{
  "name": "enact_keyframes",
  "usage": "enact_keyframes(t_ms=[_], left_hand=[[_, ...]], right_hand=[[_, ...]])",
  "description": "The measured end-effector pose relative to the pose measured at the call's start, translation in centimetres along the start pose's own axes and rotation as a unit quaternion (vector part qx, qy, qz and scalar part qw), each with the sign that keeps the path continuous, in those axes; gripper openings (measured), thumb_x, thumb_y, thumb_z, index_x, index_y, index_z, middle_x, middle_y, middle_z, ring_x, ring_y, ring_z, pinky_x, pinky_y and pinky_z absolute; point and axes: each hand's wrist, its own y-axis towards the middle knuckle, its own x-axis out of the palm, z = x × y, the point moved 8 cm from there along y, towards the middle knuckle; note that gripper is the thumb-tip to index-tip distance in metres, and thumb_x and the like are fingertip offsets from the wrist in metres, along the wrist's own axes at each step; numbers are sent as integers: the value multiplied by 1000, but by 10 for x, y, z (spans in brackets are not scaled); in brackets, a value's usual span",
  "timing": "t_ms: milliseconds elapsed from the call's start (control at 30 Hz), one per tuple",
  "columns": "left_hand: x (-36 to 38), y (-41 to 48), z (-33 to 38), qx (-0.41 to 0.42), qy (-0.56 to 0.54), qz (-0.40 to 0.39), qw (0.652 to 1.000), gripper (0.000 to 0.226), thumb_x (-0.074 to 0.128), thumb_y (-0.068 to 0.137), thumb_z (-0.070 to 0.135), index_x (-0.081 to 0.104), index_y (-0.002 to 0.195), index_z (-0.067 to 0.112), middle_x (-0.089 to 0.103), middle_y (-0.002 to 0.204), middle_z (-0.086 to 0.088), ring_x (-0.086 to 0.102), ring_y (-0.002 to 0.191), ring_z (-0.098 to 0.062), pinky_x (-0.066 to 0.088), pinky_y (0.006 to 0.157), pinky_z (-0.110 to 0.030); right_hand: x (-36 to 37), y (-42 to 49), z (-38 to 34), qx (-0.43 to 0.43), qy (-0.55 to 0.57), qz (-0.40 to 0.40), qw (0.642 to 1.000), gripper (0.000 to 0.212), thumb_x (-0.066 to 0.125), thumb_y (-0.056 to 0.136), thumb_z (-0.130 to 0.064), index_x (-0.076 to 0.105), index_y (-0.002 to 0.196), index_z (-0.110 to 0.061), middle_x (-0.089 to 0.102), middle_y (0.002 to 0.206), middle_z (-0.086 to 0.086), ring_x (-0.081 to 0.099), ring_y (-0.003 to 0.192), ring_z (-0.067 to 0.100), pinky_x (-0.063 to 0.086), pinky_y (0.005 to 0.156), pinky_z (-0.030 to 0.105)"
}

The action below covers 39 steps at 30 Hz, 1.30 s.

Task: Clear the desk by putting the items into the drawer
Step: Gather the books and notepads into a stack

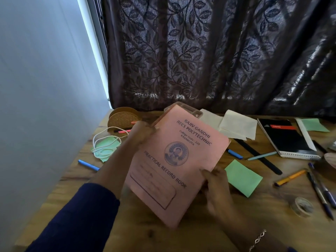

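The pink record book (174, 160) is off the table (76, 193), held in the air between both hands over the near middle of the surface. Its cover faces up towards the camera. Its long axis runs from far-right to near-left, so the printed title slants down to the right.

The left hand (141, 133) grips the far part of the book's left long edge, fingers curled round it. The right hand (216, 184) grips the near part of the right long edge, thumb on the cover. The two grips sit diagonally opposite, so neither hand is clearly nearer and the book lies directly between them.

The book is a thin soft-cover volume, faded pink with worn edges. It carries dark print, a round seal in the middle and an outlined label box near its lower end. Just behind its far edge shows part of a clear plastic box (190, 110); whether the two touch cannot be told.

No drawer is in view, so which way the book must travel is unclear. Many items remain on the table: a green face mask (105, 148) to the left, a green sticky note (242, 177) just right of the right hand, a black notebook (287, 139) and a tape roll (301, 206) further right. By that showing, the clearing looks to be at an early stage.
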Motion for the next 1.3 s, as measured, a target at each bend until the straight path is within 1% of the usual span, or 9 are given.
enact_keyframes(t_ms=[100,233,367,533,700,867,967,1067,1300], left_hand=[[4,-18,-13,-61,-34,-9,998,19,51,95,26,60,92,9,66,89,-7,67,80,-25,57,74,-38],[17,-43,-43,-74,-56,-25,995,19,51,94,16,60,106,5,67,95,-12,67,84,-26,57,77,-43],[32,-73,-72,-86,-4,-5,996,16,54,90,7,53,105,0,55,91,-10,56,81,-24,43,62,-27],[49,-82,-85,-91,82,-17,992,55,66,85,18,34,126,-1,51,126,-19,53,111,-32,41,73,-30],[63,-85,-87,-81,216,-9,973,75,74,77,37,34,128,0,48,130,-20,49,118,-34,45,91,-38],[70,-91,-75,-28,368,56,928,78,69,75,51,37,132,9,35,133,-17,36,118,-33,40,96,-44],[88,-98,-55,17,294,73,953,58,65,81,39,43,129,13,35,137,-14,36,122,-32,37,98,-42],[116,-111,-25,65,271,103,955,50,59,87,35,43,132,19,38,137,-8,35,125,-26,36,97,-37],[209,-139,54,153,186,123,963,45,57,90,26,45,130,9,43,136,-12,37,126,-25,29,102,-31]], right_hand=[[-7,1,-22,-26,-45,-10,999,49,54,89,-5,33,131,-17,53,114,3,53,109,26,49,90,47],[-18,9,-28,-25,-148,-24,988,40,52,91,-7,39,128,-16,57,118,8,59,104,29,52,87,51],[-26,16,-9,-13,-280,-29,960,31,52,92,-11,50,122,-11,61,108,9,63,96,27,54,84,47],[-31,26,6,-38,-457,-9,889,40,54,92,-20,46,129,-11,55,124,9,58,108,23,51,92,40],[-26,29,0,-104,-568,-18,816,29,46,96,-18,50,123,-8,52,125,9,47,118,23,40,103,35],[-30,36,-3,-132,-581,-16,803,31,52,93,-19,52,123,-11,52,123,8,49,113,21,43,95,31],[-35,35,-15,-170,-576,-16,800,27,52,92,-22,55,118,-13,52,121,8,53,101,18,44,87,26],[-50,29,-40,-255,-564,-13,785,32,55,91,-23,52,122,-16,47,128,5,50,113,19,43,93,27],[-128,25,-92,-410,-572,-67,707,42,54,91,-20,47,132,-17,42,134,6,46,119,27,42,95,35]])
